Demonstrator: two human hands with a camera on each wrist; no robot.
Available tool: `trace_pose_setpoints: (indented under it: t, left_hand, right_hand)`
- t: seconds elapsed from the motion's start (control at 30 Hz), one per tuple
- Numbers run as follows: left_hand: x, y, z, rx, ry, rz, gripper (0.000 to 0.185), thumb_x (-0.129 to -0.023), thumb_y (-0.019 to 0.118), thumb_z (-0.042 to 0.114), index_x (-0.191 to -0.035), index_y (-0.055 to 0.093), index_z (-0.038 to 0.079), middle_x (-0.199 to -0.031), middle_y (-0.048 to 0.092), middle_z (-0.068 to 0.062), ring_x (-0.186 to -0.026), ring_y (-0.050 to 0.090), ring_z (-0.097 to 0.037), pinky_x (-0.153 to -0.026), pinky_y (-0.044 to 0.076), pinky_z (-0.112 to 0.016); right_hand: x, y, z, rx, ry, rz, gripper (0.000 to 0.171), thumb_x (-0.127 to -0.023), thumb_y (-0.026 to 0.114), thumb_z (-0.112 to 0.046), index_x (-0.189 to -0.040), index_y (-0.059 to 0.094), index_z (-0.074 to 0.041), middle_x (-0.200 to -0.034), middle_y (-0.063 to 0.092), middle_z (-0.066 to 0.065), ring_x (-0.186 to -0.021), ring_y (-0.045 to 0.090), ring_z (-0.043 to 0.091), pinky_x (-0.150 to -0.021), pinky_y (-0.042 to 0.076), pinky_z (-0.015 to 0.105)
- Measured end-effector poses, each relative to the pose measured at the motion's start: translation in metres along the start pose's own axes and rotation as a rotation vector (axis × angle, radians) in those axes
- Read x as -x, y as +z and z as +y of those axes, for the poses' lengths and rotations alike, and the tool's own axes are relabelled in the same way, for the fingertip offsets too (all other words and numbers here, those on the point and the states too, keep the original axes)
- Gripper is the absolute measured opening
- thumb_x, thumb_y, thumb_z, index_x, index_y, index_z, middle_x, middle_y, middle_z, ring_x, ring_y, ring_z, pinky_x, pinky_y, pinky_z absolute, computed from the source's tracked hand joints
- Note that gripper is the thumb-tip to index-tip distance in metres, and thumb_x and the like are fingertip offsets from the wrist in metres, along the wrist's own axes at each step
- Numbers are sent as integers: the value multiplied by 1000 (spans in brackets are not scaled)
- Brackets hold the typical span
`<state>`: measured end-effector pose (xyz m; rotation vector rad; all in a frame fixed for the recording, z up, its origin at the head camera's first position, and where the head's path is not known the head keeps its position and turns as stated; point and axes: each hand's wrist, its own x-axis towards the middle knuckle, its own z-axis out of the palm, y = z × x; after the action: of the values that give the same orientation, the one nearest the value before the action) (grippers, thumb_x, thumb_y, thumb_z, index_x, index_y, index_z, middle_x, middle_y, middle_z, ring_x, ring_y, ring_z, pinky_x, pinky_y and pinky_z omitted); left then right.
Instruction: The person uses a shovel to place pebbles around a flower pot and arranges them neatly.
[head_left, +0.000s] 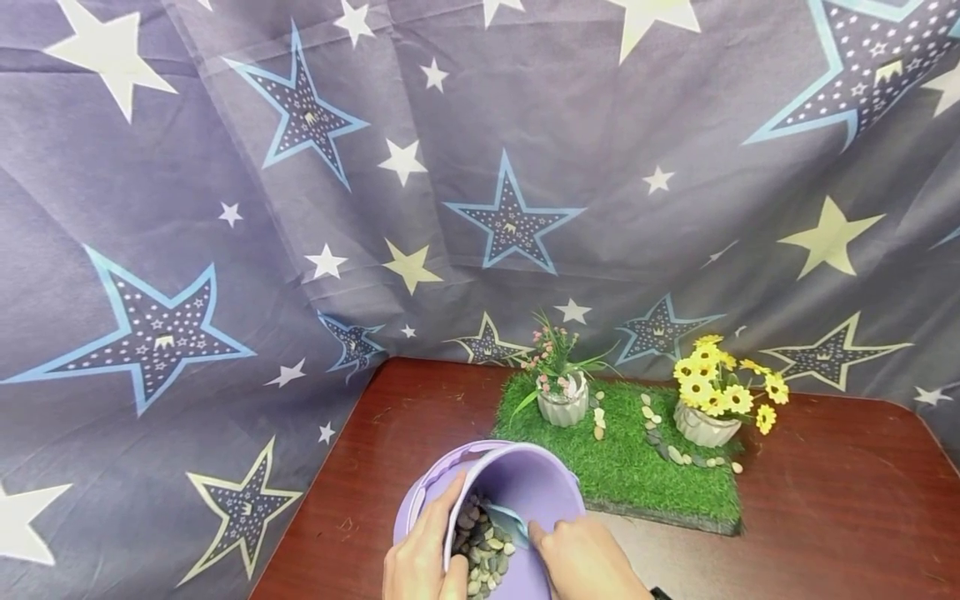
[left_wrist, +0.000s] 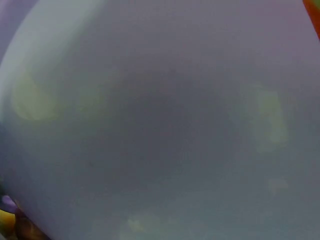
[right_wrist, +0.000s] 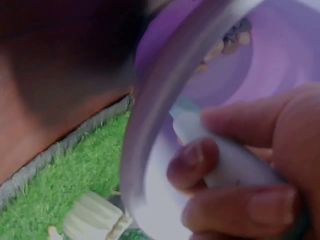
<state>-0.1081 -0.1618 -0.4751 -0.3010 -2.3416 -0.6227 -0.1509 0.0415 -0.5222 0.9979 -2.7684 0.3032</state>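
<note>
A purple bucket (head_left: 551,479) is tilted so that its mouth faces my right side, with grey and tan pebbles (head_left: 487,554) gathered inside toward the left. My left hand (head_left: 420,550) grips the bucket's left rim, fingers outside and thumb at the edge. Reaching into the mouth, my right hand (head_left: 588,562) holds a small light-blue shovel (head_left: 510,523). In the right wrist view, fingers and thumb curl round its pale handle (right_wrist: 240,162); the blade is mostly hidden. A blurred pale surface fills the left wrist view.
Behind the bucket, an artificial grass mat (head_left: 637,479) lies on the brown table (head_left: 840,500). On it stand a pink-flowered pot (head_left: 564,407) and a yellow-flowered pot (head_left: 705,425), with lines of pebbles (head_left: 678,455) around. A star-patterned cloth (head_left: 585,108) hangs behind.
</note>
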Motion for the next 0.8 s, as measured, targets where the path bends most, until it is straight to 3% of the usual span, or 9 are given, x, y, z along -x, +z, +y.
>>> trace_pose_setpoints:
  t: [0.13, 0.33, 0.6, 0.8]
  left_hand:
    - [-1, 1, 1, -6, 30, -7, 89, -52, 63, 4, -140, 64, 18, -119, 76, 4, -76, 69, -14, -64, 47, -26]
    - [-1, 1, 3, -10, 51, -16, 90, -52, 63, 3, -141, 64, 17, -117, 76, 5, -72, 65, -11, -62, 46, -26]
    - [-3, -5, 2, -1, -52, -6, 90, -51, 63, 1, -139, 66, 21, -123, 75, 5, -75, 68, -14, -65, 46, -26]
    - [-4, -10, -3, 28, -150, -18, 93, -53, 63, -1, -141, 65, 29, -126, 74, 7, -76, 64, -11, -67, 44, -25]
  right_hand:
    - [4, -10, 8, -188, 7, -113, 16, -83, 77, -22, -80, 61, -21, -60, 53, -9, -52, 50, 8, -51, 43, 28]
    - [8, -18, 21, -424, -6, -234, 18, -93, 71, -21, -77, 64, -24, -65, 50, -18, -59, 46, -1, -63, 45, 24]
    - [21, -16, 40, -760, 112, -344, 19, -99, 64, -34, -98, 80, -25, -86, 67, -20, -78, 55, -5, -74, 49, 27]
    - [28, -19, 51, -855, 147, -303, 21, -100, 64, -29, -112, 79, -21, -102, 72, -14, -88, 58, -4, -80, 52, 29]
